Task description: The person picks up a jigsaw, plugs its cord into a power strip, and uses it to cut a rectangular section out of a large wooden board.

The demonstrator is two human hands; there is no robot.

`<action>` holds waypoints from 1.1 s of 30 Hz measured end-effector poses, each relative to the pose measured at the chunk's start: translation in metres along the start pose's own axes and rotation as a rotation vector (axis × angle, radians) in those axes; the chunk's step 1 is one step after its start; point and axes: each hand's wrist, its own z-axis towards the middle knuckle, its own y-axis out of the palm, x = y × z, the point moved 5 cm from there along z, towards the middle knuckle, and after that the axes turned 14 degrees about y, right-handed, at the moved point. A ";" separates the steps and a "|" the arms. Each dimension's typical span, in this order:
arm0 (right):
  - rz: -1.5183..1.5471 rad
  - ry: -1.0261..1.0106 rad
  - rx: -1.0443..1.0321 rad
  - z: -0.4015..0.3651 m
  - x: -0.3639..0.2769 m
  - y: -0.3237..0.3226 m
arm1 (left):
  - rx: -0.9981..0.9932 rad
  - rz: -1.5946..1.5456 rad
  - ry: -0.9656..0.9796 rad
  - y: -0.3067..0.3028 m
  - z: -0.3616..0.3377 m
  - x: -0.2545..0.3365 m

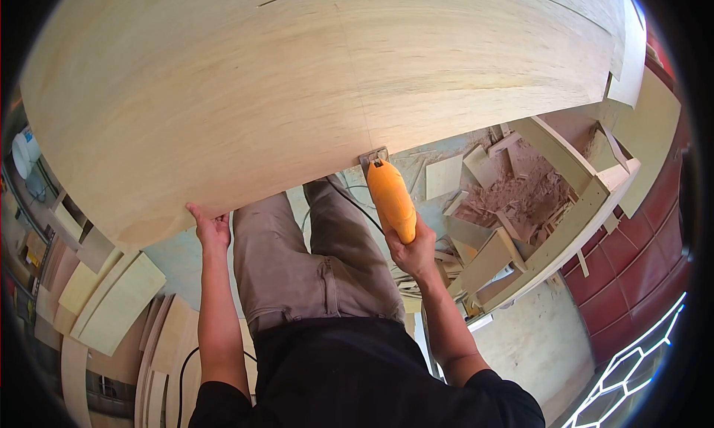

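A large pale plywood sheet (245,108) fills the upper part of the head view, with its near edge slanting up to the right. A faint line runs across it from the saw upward. My right hand (413,249) is wrapped round the rear of an orange jigsaw (390,197). The metal base of the jigsaw rests at the sheet's near edge, where the line meets it; the blade is hidden. Further left, my left hand (211,227) holds the same edge, one digit showing on top and the other fingers partly below.
To the right stands a wooden frame (547,268) around offcuts and reddish sawdust (528,205). Stacked wood pieces (119,301) lie at the left. A black cable (355,202) trails past my legs. Red tiled panelling (632,257) stands at the far right.
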 end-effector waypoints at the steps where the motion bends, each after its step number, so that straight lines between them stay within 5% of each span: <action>1: 0.004 -0.005 0.003 0.000 0.001 0.000 | 0.008 0.003 0.003 0.000 0.000 -0.001; 33: 0.046 -0.058 0.044 0.007 0.003 0.005 | -0.030 0.052 0.048 0.005 0.000 0.000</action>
